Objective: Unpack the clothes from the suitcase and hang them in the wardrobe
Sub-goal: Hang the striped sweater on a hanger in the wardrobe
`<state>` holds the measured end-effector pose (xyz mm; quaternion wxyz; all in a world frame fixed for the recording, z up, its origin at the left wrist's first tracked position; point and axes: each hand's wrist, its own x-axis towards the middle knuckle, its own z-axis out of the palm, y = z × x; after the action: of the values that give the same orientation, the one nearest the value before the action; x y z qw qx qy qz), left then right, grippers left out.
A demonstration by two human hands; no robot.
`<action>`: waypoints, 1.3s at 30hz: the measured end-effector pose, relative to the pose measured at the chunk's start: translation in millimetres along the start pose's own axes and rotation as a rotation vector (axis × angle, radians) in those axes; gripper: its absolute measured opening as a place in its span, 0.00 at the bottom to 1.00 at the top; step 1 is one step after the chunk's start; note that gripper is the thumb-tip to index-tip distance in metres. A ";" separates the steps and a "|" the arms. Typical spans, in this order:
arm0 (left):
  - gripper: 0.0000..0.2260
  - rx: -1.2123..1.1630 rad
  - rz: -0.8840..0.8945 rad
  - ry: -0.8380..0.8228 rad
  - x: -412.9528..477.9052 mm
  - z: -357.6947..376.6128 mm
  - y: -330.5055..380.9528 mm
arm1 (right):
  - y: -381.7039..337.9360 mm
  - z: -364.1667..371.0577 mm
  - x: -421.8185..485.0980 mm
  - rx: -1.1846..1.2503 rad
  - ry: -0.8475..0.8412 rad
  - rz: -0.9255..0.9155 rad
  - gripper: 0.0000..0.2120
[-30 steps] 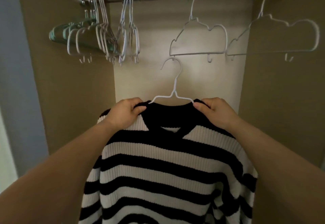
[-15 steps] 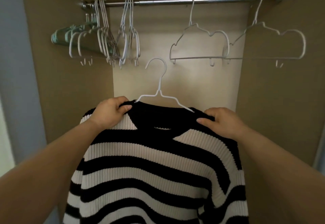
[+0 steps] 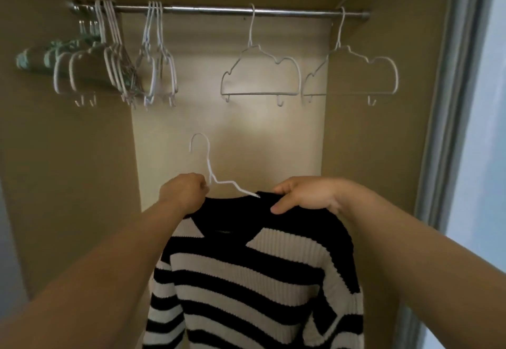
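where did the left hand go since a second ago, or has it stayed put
Yes, it moved: the left hand slid right, from below the hanger bunch on the rail to the hanger neck.

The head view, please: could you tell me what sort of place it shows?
Most likely the inside of a wardrobe: a metal rail spans the top, empty white hangers hang from it, and the left hand and right hand hold a striped sweater below.

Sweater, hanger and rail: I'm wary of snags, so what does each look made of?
The sweater looks like a chunky ribbed knit, perhaps wool or acrylic; its vertical ribs show and the surface is matte. The hanger is thin bent wire, likely metal with a white coating. The rail looks like bare metal, silver and glossy.
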<state>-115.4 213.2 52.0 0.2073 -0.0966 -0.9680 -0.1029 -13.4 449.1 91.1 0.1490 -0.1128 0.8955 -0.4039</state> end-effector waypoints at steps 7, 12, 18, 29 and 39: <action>0.10 -0.107 0.190 -0.038 2.4 17.9 94.2 | 25.4 12.9 -42.1 0.213 0.057 0.102 0.31; 0.12 -0.088 0.414 -0.052 2.1 7.4 163.7 | 47.9 -0.9 -75.0 0.540 0.383 0.067 0.20; 0.12 0.413 0.789 0.677 6.5 -52.0 218.1 | 35.5 -27.3 -110.6 0.603 0.539 0.021 0.08; 0.23 0.228 0.354 0.622 54.7 -132.8 201.0 | -41.9 -85.6 -94.3 0.482 0.687 -0.135 0.07; 0.18 0.542 0.503 0.421 72.0 -134.3 173.2 | -98.8 -136.5 -61.7 0.405 0.795 -0.295 0.13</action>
<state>-88.8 357.8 229.9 0.4372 -0.2488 -0.8427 0.1916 3.2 499.1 262.6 -0.2454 -0.0444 0.7607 -0.5992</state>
